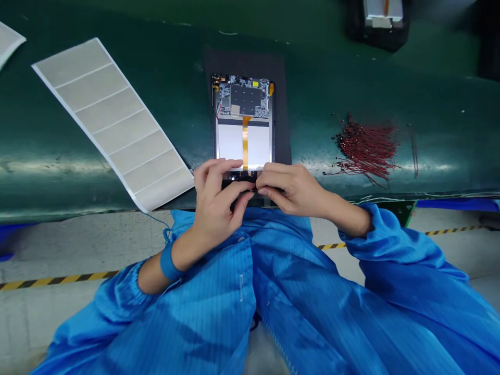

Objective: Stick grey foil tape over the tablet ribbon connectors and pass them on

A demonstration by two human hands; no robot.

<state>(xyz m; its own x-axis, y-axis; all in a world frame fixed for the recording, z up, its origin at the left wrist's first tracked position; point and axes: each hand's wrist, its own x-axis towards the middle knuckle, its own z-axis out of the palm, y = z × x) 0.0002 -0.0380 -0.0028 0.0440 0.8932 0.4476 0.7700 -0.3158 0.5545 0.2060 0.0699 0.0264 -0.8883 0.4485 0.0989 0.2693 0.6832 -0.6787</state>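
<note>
Right now the opened device [231, 143], its circuit board [245, 99] bare, lies on a black mat [250, 62] on the green surface [172, 78]. Both hands meet at its near end: the left hand's [219, 198] fingers curl narrowly over the edge, the right hand's [295, 187] are pinched together; I can't tell what either grips. A label sheet [113, 125] lies to the left, red wires [365, 146] to the right.
</note>
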